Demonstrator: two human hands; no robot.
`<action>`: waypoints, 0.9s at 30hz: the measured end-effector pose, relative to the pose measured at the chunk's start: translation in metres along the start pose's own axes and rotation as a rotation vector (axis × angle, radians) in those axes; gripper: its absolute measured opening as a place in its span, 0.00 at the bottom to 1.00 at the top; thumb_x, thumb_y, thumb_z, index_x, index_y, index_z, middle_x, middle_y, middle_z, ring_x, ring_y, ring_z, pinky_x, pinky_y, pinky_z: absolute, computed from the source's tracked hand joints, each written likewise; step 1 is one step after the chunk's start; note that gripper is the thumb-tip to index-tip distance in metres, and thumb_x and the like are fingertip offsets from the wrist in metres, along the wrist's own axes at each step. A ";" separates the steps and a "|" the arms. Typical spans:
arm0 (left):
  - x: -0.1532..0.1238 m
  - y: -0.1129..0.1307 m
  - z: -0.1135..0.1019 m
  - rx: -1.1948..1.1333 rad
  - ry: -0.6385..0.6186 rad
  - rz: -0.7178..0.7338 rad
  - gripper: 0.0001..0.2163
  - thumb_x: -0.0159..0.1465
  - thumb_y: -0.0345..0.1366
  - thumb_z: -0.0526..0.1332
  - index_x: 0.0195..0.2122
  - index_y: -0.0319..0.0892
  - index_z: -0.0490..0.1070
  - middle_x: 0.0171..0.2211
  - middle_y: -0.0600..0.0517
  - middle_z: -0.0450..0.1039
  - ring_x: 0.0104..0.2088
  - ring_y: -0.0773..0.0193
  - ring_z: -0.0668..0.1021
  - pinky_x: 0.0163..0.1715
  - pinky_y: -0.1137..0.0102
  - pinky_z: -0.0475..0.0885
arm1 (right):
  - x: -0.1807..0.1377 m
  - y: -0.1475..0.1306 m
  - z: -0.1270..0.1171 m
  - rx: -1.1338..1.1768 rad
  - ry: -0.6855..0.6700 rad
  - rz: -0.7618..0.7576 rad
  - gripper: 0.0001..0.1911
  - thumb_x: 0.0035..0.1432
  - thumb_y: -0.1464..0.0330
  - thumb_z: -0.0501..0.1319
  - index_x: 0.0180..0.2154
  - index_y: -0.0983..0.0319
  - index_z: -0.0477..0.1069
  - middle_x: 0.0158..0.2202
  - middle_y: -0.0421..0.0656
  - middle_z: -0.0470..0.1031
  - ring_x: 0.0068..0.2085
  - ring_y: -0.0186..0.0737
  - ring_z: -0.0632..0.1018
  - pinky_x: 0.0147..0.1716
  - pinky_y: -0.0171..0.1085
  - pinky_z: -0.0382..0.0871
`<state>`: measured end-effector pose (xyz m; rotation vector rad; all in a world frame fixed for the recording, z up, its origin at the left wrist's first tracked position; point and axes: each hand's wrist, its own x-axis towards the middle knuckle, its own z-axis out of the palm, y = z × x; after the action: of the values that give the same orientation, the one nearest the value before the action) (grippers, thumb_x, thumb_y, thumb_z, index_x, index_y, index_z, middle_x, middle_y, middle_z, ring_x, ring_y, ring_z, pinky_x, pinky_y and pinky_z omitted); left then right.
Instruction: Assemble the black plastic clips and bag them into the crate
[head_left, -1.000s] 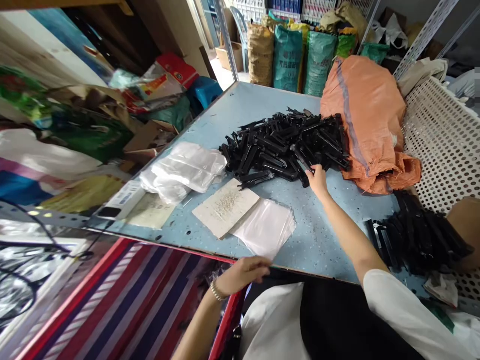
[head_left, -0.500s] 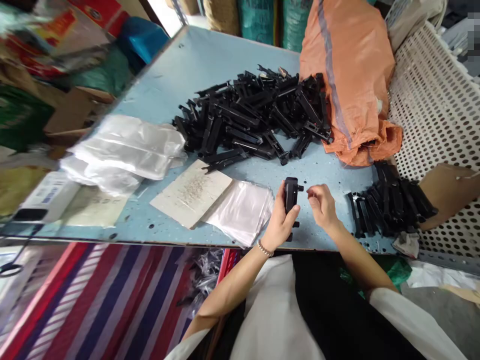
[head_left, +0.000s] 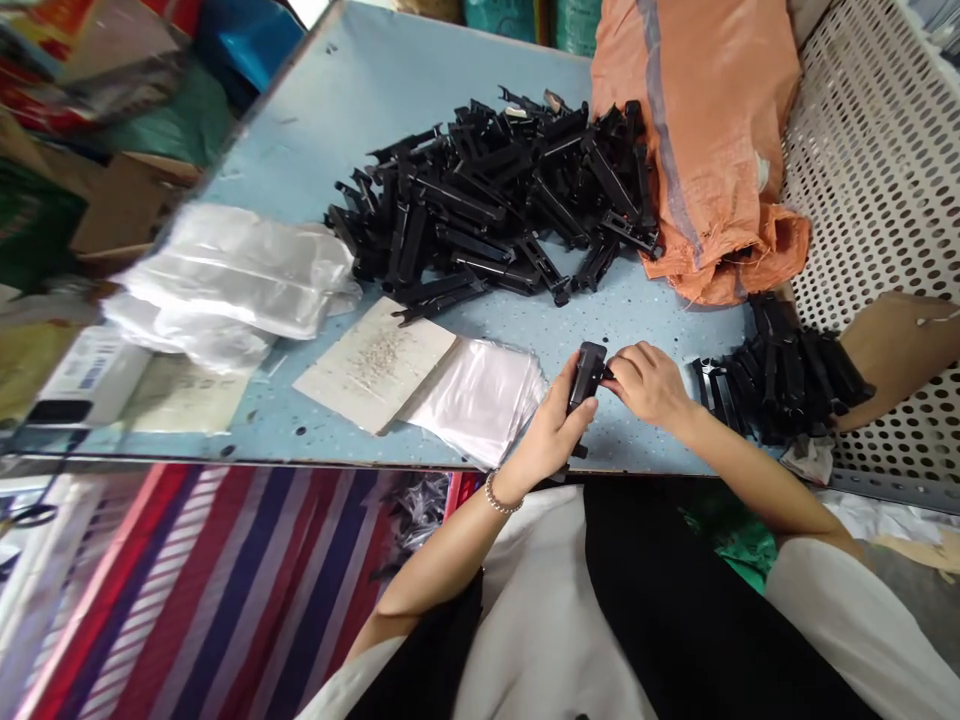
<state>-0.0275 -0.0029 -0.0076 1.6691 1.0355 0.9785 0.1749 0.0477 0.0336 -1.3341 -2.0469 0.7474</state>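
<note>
A: What's there?
B: Speckled pale-blue flat tabletop (head_left: 645, 312) below L hand (head_left: 553, 432) & R hand (head_left: 649, 385); loose heap of long black plastic pcs. (head_left: 480, 210) fwd-left of both.
A: Hands?
B: Close tog. L wrapped round one oblong black plastic part (head_left: 588, 376); R curled, fingertips pinched on its R side.
A: Diff. vs 0.5 s ago?
B: R was just off it; now touching. L hold same.

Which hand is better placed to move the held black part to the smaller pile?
Probably the right hand: it sits nearer the smaller pile, right at the black part's edge. The left hand grips that part but is farther away.
</note>
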 end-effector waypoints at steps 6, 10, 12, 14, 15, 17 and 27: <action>-0.002 0.008 -0.001 0.007 0.083 -0.008 0.33 0.73 0.45 0.56 0.75 0.45 0.45 0.68 0.39 0.62 0.65 0.50 0.70 0.65 0.54 0.67 | 0.001 -0.009 0.012 0.285 -0.140 0.093 0.34 0.74 0.49 0.41 0.24 0.59 0.69 0.19 0.36 0.65 0.22 0.34 0.67 0.20 0.33 0.67; -0.006 0.007 -0.008 -0.095 0.068 -0.091 0.32 0.74 0.45 0.55 0.75 0.48 0.46 0.61 0.41 0.70 0.48 0.59 0.81 0.51 0.62 0.77 | 0.003 -0.010 0.005 0.151 -0.173 0.031 0.26 0.69 0.46 0.53 0.30 0.58 0.70 0.26 0.42 0.71 0.29 0.39 0.72 0.28 0.38 0.68; -0.008 0.009 -0.012 -0.163 0.024 -0.147 0.31 0.74 0.46 0.54 0.75 0.47 0.45 0.54 0.44 0.76 0.37 0.64 0.81 0.42 0.66 0.79 | 0.009 -0.009 -0.006 -0.014 -0.136 -0.075 0.23 0.62 0.45 0.63 0.30 0.57 0.70 0.29 0.44 0.72 0.35 0.44 0.73 0.35 0.42 0.69; -0.009 0.013 -0.012 -0.192 -0.005 -0.167 0.32 0.74 0.46 0.54 0.75 0.46 0.45 0.50 0.45 0.77 0.34 0.66 0.80 0.39 0.68 0.78 | 0.015 -0.009 -0.013 -0.077 -0.170 -0.132 0.24 0.58 0.45 0.66 0.26 0.56 0.68 0.27 0.44 0.69 0.35 0.46 0.71 0.38 0.44 0.68; -0.008 0.015 -0.010 -0.191 -0.001 -0.161 0.32 0.74 0.46 0.54 0.75 0.46 0.45 0.50 0.44 0.77 0.34 0.66 0.80 0.39 0.68 0.78 | 0.017 -0.009 -0.013 -0.063 -0.180 -0.131 0.24 0.58 0.45 0.66 0.24 0.56 0.67 0.26 0.44 0.68 0.34 0.45 0.70 0.38 0.44 0.67; -0.007 0.015 -0.006 -0.182 0.031 -0.146 0.32 0.73 0.47 0.55 0.75 0.46 0.46 0.53 0.43 0.75 0.36 0.65 0.80 0.40 0.68 0.78 | 0.017 -0.010 -0.007 0.043 -0.147 -0.067 0.27 0.59 0.43 0.63 0.22 0.56 0.65 0.24 0.42 0.66 0.31 0.42 0.68 0.35 0.43 0.66; 0.008 -0.005 -0.007 -0.473 0.190 -0.386 0.28 0.72 0.48 0.57 0.69 0.42 0.55 0.33 0.53 0.74 0.28 0.66 0.78 0.26 0.72 0.74 | -0.024 -0.017 0.037 0.168 -0.306 0.052 0.25 0.64 0.44 0.59 0.31 0.59 0.68 0.30 0.44 0.73 0.33 0.41 0.72 0.34 0.38 0.63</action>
<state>-0.0320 0.0072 -0.0094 0.9629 1.0948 1.0347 0.1459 0.0139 0.0167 -1.2425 -2.1297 1.1818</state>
